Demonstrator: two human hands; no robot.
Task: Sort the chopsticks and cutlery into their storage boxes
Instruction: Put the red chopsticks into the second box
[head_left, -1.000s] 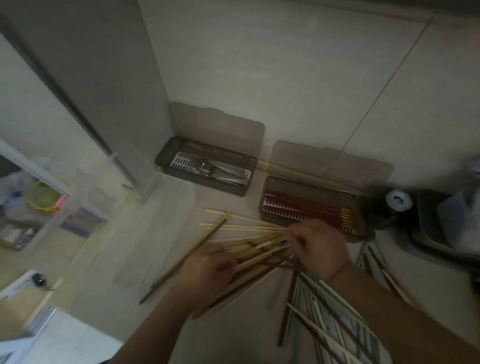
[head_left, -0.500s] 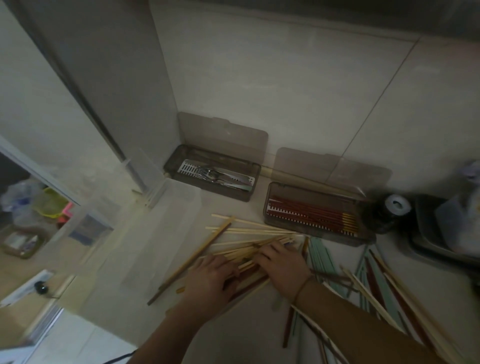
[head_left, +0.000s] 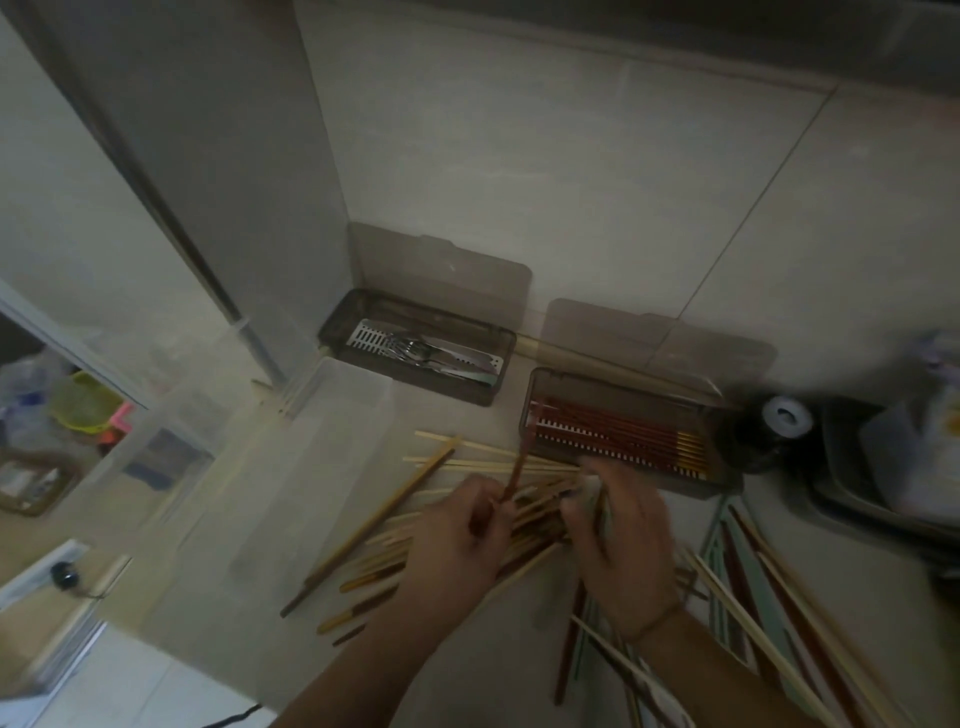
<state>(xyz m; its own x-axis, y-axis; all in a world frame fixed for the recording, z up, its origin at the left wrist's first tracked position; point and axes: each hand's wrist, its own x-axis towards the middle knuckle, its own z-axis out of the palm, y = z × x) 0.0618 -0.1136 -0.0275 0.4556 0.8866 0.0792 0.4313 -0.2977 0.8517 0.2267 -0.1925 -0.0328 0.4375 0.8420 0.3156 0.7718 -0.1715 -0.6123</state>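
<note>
A heap of loose wooden, red and pale green chopsticks covers the counter in front of me. My left hand pinches a red chopstick that points up toward the right storage box, which holds several red chopsticks. My right hand is curled over the heap and grips what looks like a thin chopstick; blur hides the detail. The left storage box holds metal cutlery. Both boxes stand open with lids against the wall.
A clear plastic bin lies left of the heap. A dark jar with a white cap and a dark tray sit at the right. More chopsticks fan out at lower right. The counter edge drops off on the left.
My left hand has lifted off the heap and now holds a red chopstick raised toward the right box. My right hand has shifted right and closed over the heap.
</note>
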